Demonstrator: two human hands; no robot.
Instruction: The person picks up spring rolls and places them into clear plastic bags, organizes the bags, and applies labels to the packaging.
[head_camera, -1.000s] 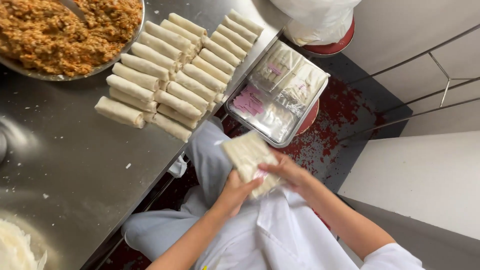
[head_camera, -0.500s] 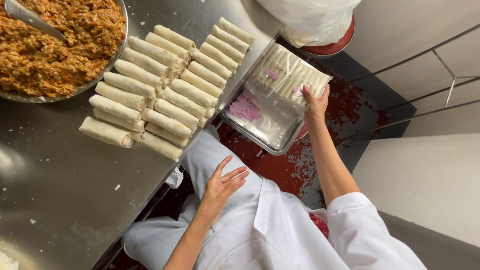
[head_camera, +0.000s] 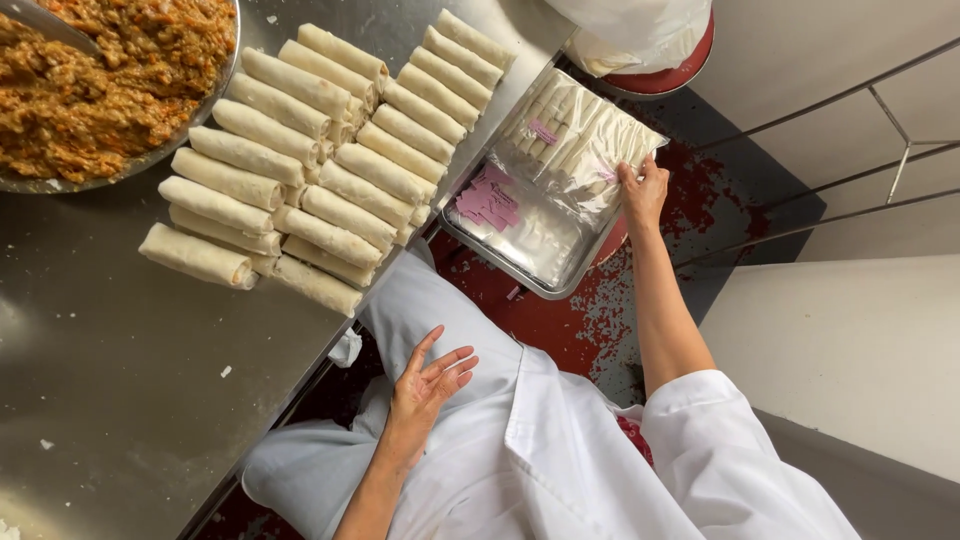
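Right hand (head_camera: 643, 190) grips a clear bag of rolls (head_camera: 585, 140) on the metal tray (head_camera: 520, 270), 1 o'clock of lap. Left hand (head_camera: 428, 385) rests open and empty. Approx. two dozen rolled spring rolls (head_camera: 320, 160) are stacked on table (head_camera: 120, 380) at 11 o'clock; filling (head_camera: 100, 80) remains in bowl, so more wrapping and bagging is likely left.

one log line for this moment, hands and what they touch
right hand: on bagged rolls in tray | left hand: open, empty, over lap | table: stacked rolls
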